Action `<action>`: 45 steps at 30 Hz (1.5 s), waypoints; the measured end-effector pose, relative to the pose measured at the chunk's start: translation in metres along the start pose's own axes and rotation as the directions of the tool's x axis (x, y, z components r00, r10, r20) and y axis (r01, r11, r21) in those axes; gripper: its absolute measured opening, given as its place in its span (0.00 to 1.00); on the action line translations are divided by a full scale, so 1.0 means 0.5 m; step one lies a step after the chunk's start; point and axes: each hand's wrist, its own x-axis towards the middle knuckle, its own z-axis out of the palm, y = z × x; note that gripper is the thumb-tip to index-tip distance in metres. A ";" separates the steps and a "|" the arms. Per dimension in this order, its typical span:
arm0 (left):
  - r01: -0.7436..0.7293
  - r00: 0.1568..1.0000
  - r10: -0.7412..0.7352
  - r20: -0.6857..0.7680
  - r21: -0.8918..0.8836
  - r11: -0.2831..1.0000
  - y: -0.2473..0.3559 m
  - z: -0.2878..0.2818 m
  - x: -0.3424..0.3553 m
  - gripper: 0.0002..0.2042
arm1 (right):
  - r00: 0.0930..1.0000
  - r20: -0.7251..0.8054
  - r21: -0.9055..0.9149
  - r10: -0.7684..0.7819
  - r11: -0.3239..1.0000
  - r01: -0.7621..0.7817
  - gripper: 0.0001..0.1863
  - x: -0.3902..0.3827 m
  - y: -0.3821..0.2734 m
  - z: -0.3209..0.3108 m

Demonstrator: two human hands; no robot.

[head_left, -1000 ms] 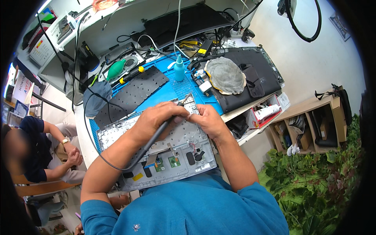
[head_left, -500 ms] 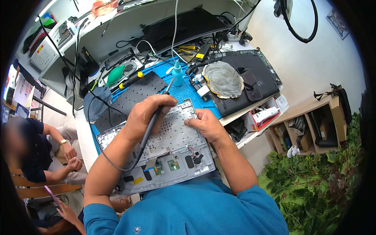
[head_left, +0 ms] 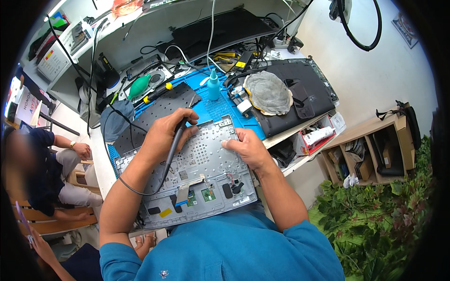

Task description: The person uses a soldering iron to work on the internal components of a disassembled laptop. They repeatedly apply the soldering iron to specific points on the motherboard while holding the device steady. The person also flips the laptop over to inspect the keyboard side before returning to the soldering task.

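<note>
A silver laptop palmrest panel (head_left: 202, 150) rests across my lap and the bench edge, its inner side up. It carries many small studs, a loose ribbon cable and a green circuit board. My left hand (head_left: 168, 132) is closed round a black soldering iron (head_left: 171, 157) above the panel. The iron's thin metal tip points away from me, past the panel's far edge, and its cord loops below my wrist. My right hand (head_left: 251, 149) grips the panel's right edge, thumb on top; the fingers underneath are hidden.
Beyond the panel lie a blue work mat (head_left: 220, 108), a black perforated sheet (head_left: 161, 112), a teal bottle (head_left: 213, 86) and a green air blower (head_left: 139, 86). A grey cloth (head_left: 268, 92) sits on a black device (head_left: 309, 79). People sit close at the left.
My left hand has shifted left with the soldering iron, whose tip has moved left, away from the teal bottle. My right hand keeps its grip. The people at left have changed posture.
</note>
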 end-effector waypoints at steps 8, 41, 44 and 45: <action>0.109 0.994 -0.110 0.007 -0.146 0.983 -0.003 0.005 0.002 0.18 | 0.999 0.033 0.096 0.022 0.995 -0.025 0.12 -0.006 -0.002 -0.012; 0.002 0.993 -0.017 -0.117 -0.126 0.992 -0.008 -0.002 -0.001 0.15 | 0.990 -0.098 -0.011 -0.104 0.995 0.103 0.06 -0.028 0.011 -0.011; -0.076 0.965 0.005 -0.264 -0.263 0.962 -0.011 0.003 -0.007 0.11 | 0.991 -0.072 -0.048 -0.114 0.993 0.111 0.05 -0.024 0.016 -0.021; -0.101 0.949 -0.010 -0.314 -0.334 0.937 -0.010 0.004 -0.009 0.11 | 0.993 -0.066 -0.033 -0.101 0.995 0.099 0.05 -0.024 0.016 -0.022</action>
